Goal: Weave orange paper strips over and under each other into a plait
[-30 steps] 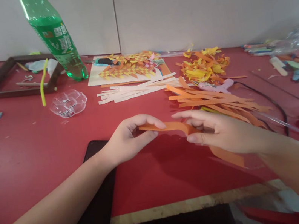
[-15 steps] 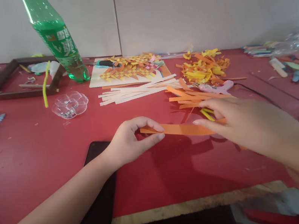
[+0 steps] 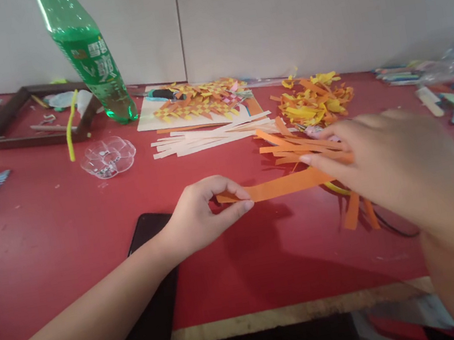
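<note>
An orange paper strip stretches to the right from my left hand. The left thumb and forefinger pinch it near its left end. My right hand, partly smeared by motion, hovers over the strip's far end, its thumb and forefinger apart. Its palm hides where the strip ends. Loose orange strips lie just beyond the right hand, and short orange pieces show below it. A yellow piece is partly covered by that hand. Behind it, a pink tool is mostly hidden.
On the red table lie pale strips, woven yellow-orange paper and a curly paper heap. A green bottle, clear dish and dark frame stand left. A black phone lies under my left forearm.
My right hand has moved up and right along the orange strip, its thumb parting from the forefinger. The strip now runs straighter. The left hand keeps its pinch nearly in place.
</note>
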